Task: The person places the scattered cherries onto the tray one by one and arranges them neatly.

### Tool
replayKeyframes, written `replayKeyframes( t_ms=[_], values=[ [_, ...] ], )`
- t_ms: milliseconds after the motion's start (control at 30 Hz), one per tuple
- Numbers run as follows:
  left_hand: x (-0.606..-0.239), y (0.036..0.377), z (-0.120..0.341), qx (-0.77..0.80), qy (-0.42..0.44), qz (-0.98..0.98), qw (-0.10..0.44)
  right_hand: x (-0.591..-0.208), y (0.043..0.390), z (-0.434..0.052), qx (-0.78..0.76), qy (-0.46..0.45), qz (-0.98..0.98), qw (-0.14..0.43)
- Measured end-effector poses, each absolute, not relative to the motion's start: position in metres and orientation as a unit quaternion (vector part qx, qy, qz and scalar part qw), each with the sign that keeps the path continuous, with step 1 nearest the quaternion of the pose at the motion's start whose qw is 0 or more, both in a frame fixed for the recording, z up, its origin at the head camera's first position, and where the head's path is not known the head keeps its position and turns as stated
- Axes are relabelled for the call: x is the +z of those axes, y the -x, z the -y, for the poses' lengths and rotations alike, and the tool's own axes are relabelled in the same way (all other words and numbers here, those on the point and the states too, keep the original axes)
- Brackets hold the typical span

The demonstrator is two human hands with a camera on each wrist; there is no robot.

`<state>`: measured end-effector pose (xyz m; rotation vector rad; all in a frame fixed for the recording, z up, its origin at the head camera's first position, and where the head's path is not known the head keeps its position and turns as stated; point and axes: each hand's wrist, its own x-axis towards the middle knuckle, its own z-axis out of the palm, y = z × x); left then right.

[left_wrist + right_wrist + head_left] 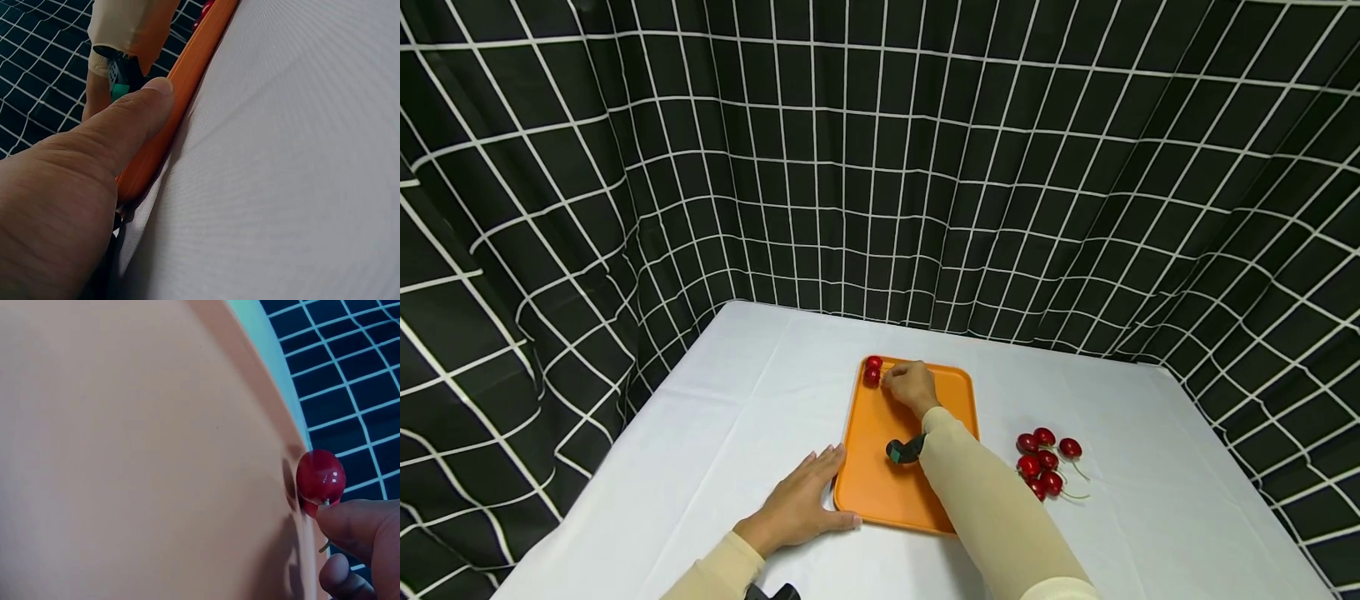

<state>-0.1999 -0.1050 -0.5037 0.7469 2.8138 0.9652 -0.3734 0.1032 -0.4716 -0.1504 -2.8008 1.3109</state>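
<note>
Cherries [872, 370]: two at tray [880, 483] far-left corner, right hand [912, 386] pinching one's stem. Left hand [801, 502] flat, steadying tray's near-left corner. Cherry pile [1043, 461] waits near table's right edge.

a table [715, 417] covered with a white cloth is seen, backed by a black gridded curtain [925, 167]. an orange tray [880, 483] is laid flat near the table's middle. a cluster of red cherries [1043, 461] is laid on the cloth just right of the tray, apart from it. a left hand [801, 502] is rested flat on the cloth at the tray's near left corner, its thumb touching the rim.
</note>
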Motion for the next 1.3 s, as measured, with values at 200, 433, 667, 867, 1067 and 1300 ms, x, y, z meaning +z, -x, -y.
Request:
replayKeyframes(
  t_ms=[200,433,667,867,1067,1300],
  values=[
    [-0.504,0.199,0.105,0.313,-0.24,-0.918,0.033,-0.472,0.374,-0.1,0.413,0.044,0.909,0.027],
    [-0.505,0.198,0.104,0.316,-0.24,-0.917,0.031,-0.473,0.373,-0.098,0.398,0.056,0.915,0.03],
    [-0.506,0.197,0.104,0.305,-0.235,-0.923,0.031,-0.474,0.374,-0.094,0.395,0.05,0.917,0.033],
    [-0.506,0.198,0.103,0.31,-0.235,-0.921,0.036,-0.474,0.373,-0.098,0.405,0.047,0.913,0.028],
    [-0.507,0.198,0.1,0.31,-0.239,-0.919,0.039,-0.468,0.368,-0.112,0.462,0.051,0.885,0.01],
    [-0.505,0.199,0.103,0.312,-0.243,-0.918,0.032,-0.448,0.359,-0.136,0.481,0.006,0.876,0.03]
  ],
)
